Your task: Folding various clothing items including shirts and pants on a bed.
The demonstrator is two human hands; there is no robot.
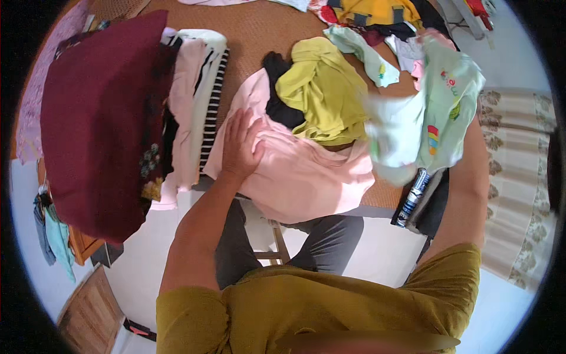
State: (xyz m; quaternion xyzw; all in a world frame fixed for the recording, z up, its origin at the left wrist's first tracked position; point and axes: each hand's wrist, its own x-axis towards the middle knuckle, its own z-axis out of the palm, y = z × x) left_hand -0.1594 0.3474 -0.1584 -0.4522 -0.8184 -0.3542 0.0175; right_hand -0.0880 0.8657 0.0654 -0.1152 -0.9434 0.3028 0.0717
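Observation:
My left hand lies on a pale pink shirt spread at the table's near edge, its fingers stretched out and apart. Over the far end of my right forearm hangs a light green printed garment, raised and partly smeared by motion. It covers my right hand; the fingers do not show, but the cloth appears to be held up by that hand. A crumpled yellow-green garment rests against the pink shirt, with a black piece of cloth beside it.
On the left stands a tall stack of folded clothes beside a large maroon cloth bundle. A mustard garment and other clothes lie at the far right. A dark spray can sits at the near right edge. A patterned curtain hangs right.

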